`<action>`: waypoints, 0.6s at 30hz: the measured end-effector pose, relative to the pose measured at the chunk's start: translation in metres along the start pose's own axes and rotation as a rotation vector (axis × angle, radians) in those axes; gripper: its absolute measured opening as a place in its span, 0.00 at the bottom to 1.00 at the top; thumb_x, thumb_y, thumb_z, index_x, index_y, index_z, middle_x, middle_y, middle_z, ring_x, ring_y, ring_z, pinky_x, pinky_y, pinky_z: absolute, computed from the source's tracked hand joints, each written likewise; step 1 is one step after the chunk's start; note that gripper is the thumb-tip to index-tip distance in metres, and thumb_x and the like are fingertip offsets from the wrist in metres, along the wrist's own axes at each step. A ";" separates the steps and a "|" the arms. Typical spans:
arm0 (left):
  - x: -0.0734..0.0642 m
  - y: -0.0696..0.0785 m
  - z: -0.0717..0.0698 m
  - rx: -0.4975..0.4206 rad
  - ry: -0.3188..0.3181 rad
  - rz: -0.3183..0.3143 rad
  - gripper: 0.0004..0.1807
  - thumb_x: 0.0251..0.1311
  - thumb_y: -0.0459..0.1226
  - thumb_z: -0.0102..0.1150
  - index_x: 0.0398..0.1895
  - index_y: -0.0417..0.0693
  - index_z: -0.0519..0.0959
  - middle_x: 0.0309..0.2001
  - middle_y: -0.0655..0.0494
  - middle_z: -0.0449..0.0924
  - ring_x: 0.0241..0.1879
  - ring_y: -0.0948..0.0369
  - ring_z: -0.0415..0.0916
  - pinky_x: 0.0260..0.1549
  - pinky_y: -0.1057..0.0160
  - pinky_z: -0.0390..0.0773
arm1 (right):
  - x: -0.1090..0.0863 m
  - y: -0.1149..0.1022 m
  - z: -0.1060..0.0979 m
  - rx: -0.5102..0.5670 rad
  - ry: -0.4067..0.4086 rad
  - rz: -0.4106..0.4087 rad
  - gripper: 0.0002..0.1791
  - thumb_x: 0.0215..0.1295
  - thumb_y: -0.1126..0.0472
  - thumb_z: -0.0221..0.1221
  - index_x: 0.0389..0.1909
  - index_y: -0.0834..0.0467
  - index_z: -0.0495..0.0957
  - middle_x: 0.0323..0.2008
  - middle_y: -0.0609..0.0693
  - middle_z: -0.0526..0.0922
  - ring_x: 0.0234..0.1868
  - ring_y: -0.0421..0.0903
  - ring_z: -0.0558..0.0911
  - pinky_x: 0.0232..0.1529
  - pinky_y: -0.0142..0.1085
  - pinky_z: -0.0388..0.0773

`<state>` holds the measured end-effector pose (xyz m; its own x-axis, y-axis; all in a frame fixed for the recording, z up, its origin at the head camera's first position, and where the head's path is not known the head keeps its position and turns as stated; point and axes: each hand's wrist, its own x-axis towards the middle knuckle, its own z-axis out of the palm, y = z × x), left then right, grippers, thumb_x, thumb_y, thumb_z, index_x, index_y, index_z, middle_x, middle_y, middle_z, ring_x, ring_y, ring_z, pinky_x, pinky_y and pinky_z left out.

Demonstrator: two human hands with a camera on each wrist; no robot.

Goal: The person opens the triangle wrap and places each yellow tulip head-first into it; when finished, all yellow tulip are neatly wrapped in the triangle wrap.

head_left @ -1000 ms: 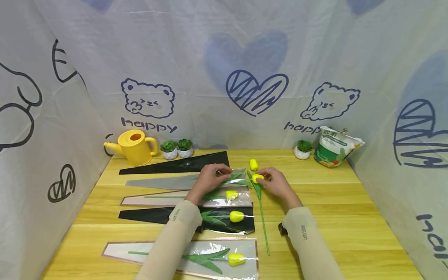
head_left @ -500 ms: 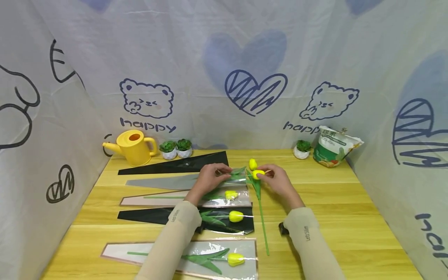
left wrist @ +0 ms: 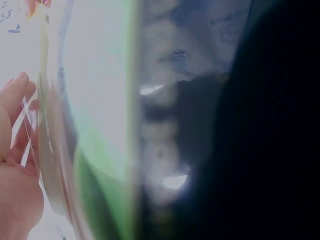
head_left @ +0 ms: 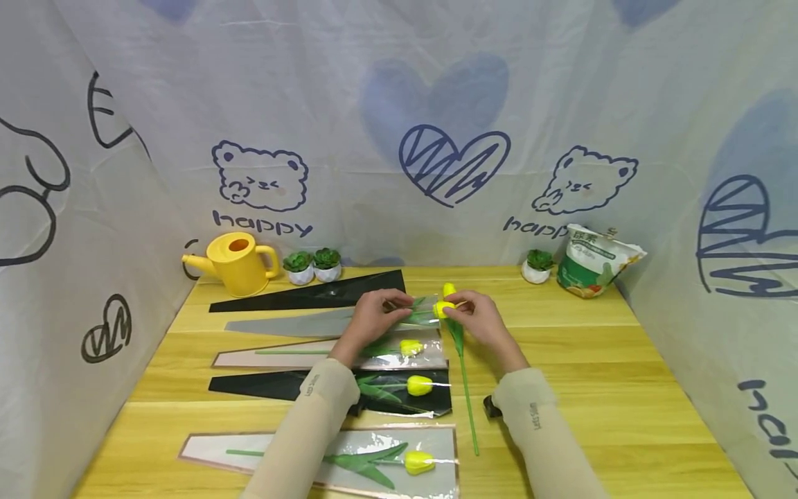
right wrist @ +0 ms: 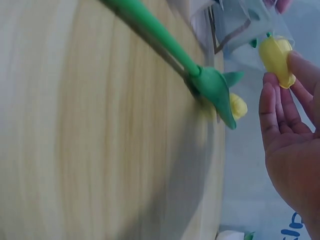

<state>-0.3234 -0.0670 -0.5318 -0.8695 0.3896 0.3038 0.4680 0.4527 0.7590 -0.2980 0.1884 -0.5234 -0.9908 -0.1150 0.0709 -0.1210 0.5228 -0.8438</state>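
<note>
My right hand [head_left: 483, 320] pinches the yellow bloom [right wrist: 275, 54] of an artificial tulip between thumb and fingers. The bloom is at the open right end of a grey-backed clear flower sleeve [head_left: 293, 324], and its green leaves lie within the film. On that sleeve, near its mouth, is my left hand [head_left: 373, 320]; in the left wrist view the thumb and fingers of this hand [left wrist: 17, 155] hold the clear film from both sides. A second, loose tulip [head_left: 467, 395] lies lengthwise on the table just right of the sleeves, its bloom partly behind my right hand.
Nearer me lie a pink-edged sleeve [head_left: 233, 358], a black sleeve [head_left: 249, 384] and a white sleeve [head_left: 206, 443], each with a tulip inside. Behind is another black sleeve [head_left: 337, 291]. A yellow watering can [head_left: 240, 267], potted succulents [head_left: 327, 263] and a bag [head_left: 589, 267] line the back.
My right hand has moved left with the tulip bloom, bringing it closer to the sleeve's mouth and over the loose tulip. My left hand stays in place.
</note>
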 end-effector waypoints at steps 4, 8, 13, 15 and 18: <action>0.002 0.001 0.003 0.008 0.015 -0.009 0.11 0.63 0.37 0.72 0.49 0.51 0.89 0.45 0.58 0.90 0.42 0.62 0.86 0.45 0.60 0.85 | 0.000 -0.002 0.003 0.016 -0.014 -0.004 0.13 0.72 0.60 0.65 0.54 0.59 0.85 0.52 0.57 0.86 0.45 0.50 0.85 0.46 0.39 0.84; 0.000 0.000 0.002 0.019 0.004 0.001 0.11 0.64 0.38 0.72 0.49 0.51 0.89 0.46 0.58 0.90 0.43 0.62 0.86 0.46 0.60 0.85 | 0.001 -0.004 0.009 0.047 -0.030 0.014 0.14 0.72 0.61 0.65 0.56 0.59 0.84 0.53 0.56 0.86 0.47 0.50 0.86 0.47 0.38 0.84; 0.002 0.001 0.002 0.013 0.000 0.012 0.11 0.64 0.38 0.71 0.49 0.50 0.89 0.46 0.57 0.90 0.43 0.62 0.86 0.46 0.60 0.85 | 0.001 -0.003 0.011 0.142 -0.039 0.031 0.22 0.73 0.62 0.64 0.64 0.62 0.78 0.56 0.60 0.85 0.52 0.53 0.86 0.52 0.41 0.85; 0.002 0.002 0.003 0.012 -0.005 0.006 0.11 0.65 0.38 0.71 0.50 0.50 0.89 0.46 0.58 0.90 0.43 0.62 0.86 0.46 0.59 0.85 | 0.002 -0.003 0.012 0.173 -0.044 0.043 0.24 0.73 0.62 0.64 0.67 0.62 0.75 0.56 0.61 0.85 0.53 0.54 0.86 0.53 0.43 0.85; 0.003 0.003 0.003 0.018 -0.010 0.000 0.12 0.65 0.39 0.71 0.50 0.50 0.89 0.46 0.58 0.90 0.43 0.62 0.86 0.47 0.59 0.85 | 0.002 -0.004 0.013 0.196 -0.045 0.056 0.26 0.73 0.62 0.64 0.69 0.63 0.73 0.56 0.63 0.85 0.53 0.55 0.87 0.52 0.43 0.86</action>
<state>-0.3242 -0.0622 -0.5307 -0.8678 0.3979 0.2977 0.4709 0.4671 0.7484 -0.2992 0.1753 -0.5269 -0.9915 -0.1301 0.0004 -0.0471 0.3559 -0.9333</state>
